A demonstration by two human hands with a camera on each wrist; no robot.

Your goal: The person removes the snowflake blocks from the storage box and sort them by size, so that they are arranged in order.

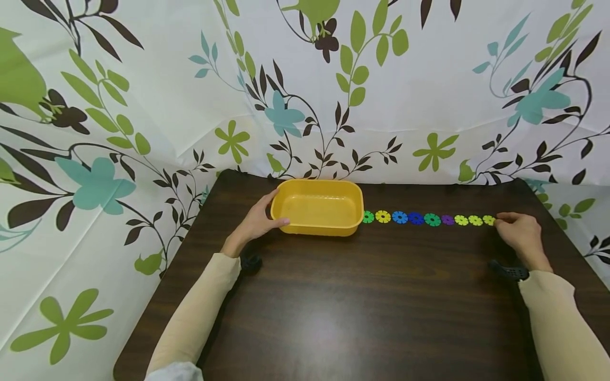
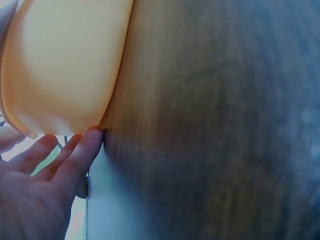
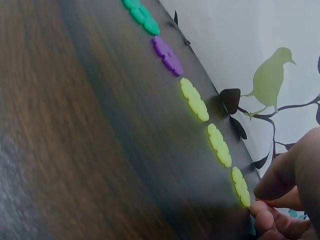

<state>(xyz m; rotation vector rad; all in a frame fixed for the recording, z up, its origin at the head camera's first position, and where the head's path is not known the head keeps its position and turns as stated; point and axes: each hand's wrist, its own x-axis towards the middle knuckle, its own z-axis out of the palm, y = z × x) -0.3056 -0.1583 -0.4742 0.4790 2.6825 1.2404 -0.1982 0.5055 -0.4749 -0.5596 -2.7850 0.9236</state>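
Note:
On the dark table a yellow plastic tub (image 1: 310, 230) stands, its inside bare. My left hand (image 1: 259, 218) grips its left end, thumb over the front rim and fingers against the outer wall; in the left wrist view the fingertips (image 2: 92, 131) touch the tub's side (image 2: 60, 70). From the tub's right end runs a straight row of flat, notched flower discs: green, yellow, blue, purple (image 1: 447, 220) and yellow-green. At its far right end my right hand (image 1: 520, 235) pinches the edge of the last yellow-green disc (image 3: 241, 187), which lies flat.
Behind the table's back edge hangs a white cloth (image 1: 405, 106) with printed leaves and birds. More of this cloth covers the left side. The brown table top (image 1: 362, 296) stretches in front of the row. A black strap (image 1: 510, 271) is on the right wrist.

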